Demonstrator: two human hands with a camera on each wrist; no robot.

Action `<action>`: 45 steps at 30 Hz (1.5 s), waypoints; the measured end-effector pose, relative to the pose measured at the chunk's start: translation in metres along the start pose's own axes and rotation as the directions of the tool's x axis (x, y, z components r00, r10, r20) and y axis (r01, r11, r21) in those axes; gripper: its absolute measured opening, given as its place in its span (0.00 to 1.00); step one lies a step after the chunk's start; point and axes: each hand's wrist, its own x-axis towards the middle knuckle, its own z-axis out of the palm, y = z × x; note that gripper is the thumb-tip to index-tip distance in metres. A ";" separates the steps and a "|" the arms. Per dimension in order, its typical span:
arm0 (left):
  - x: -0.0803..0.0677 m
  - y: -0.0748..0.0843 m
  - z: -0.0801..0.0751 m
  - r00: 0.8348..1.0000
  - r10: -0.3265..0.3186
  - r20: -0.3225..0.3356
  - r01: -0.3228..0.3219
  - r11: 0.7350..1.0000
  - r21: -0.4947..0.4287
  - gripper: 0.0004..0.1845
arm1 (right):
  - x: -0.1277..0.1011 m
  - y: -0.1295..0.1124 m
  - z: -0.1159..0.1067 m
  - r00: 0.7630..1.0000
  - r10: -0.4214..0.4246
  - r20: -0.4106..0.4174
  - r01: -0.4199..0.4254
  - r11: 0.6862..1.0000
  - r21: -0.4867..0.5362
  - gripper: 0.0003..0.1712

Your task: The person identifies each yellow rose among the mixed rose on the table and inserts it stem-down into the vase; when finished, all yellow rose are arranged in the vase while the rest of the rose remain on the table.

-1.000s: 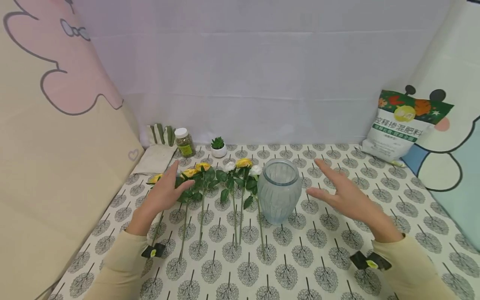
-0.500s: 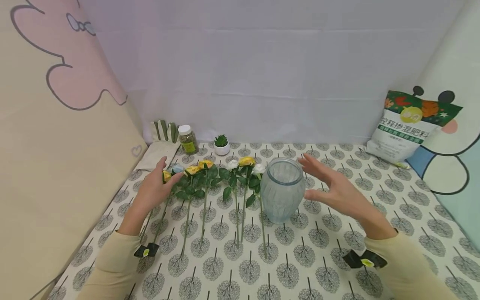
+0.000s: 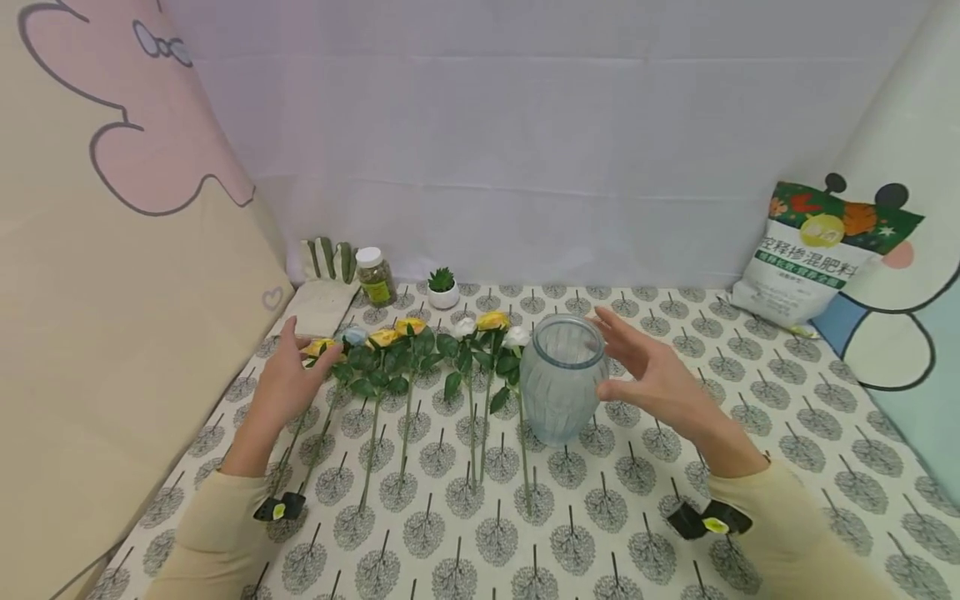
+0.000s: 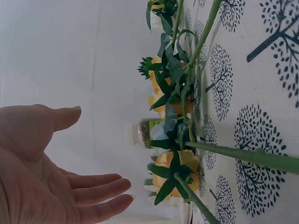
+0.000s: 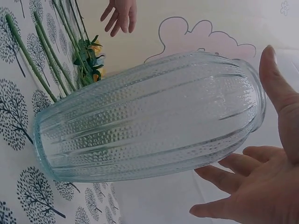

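Note:
A pale blue ribbed glass vase [image 3: 562, 392] stands upright on the tablecloth. My right hand [image 3: 663, 387] reaches its right side with fingers spread; in the right wrist view the thumb [image 5: 275, 79] lies close by the rim and the other fingers sit beside the upper wall. My left hand [image 3: 288, 379] hovers over the left end of a row of artificial roses, fingers apart and palm bare in the left wrist view. Nearest to it are a yellow rose [image 4: 189, 161] and a light blue rose [image 3: 355, 336]. Farther right lie more yellow roses [image 3: 411, 326] and white roses [image 3: 465, 327].
Along the back stand a jar with a white lid [image 3: 377, 279], a small potted succulent [image 3: 443, 292] and a pair of gloves [image 3: 322, 304]. A fertilizer bag [image 3: 813, 258] leans at the back right. Green stems [image 3: 371, 458] point toward the front.
My right hand has moved left, up to the vase's side. My left hand has drifted left and slightly back toward me, uncovering the light blue rose. The vase and flowers stay put.

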 end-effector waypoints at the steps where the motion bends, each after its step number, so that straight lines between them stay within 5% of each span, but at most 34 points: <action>1: 0.000 -0.001 -0.001 1.000 -0.006 -0.002 0.006 1.000 0.000 0.53 | 0.000 0.001 0.002 1.000 0.004 0.003 -0.005 1.000 0.013 0.58; 14: -0.001 -0.008 0.000 0.999 -0.049 0.016 0.050 0.996 -0.078 0.54 | 0.003 0.006 0.018 0.998 0.002 -0.057 0.000 0.999 0.038 0.64; 21: 0.003 -0.025 -0.003 0.998 -0.064 0.010 0.064 0.998 -0.018 0.45 | 0.004 0.007 0.021 0.995 0.040 -0.095 -0.038 0.999 0.024 0.63; 28: 0.016 -0.044 -0.004 0.984 -0.101 0.146 0.093 0.994 0.063 0.35 | 0.004 0.007 0.020 0.993 0.052 -0.110 -0.047 0.998 0.049 0.61; 35: 0.033 -0.058 -0.006 0.955 -0.143 0.261 0.170 0.982 -0.085 0.29 | 0.005 0.006 0.019 0.992 0.056 -0.113 -0.051 0.998 0.046 0.60; 45: 0.046 -0.071 -0.007 0.923 -0.163 0.349 0.227 0.962 -0.152 0.27 | 0.004 0.007 0.023 0.992 0.059 -0.111 -0.052 0.997 0.064 0.59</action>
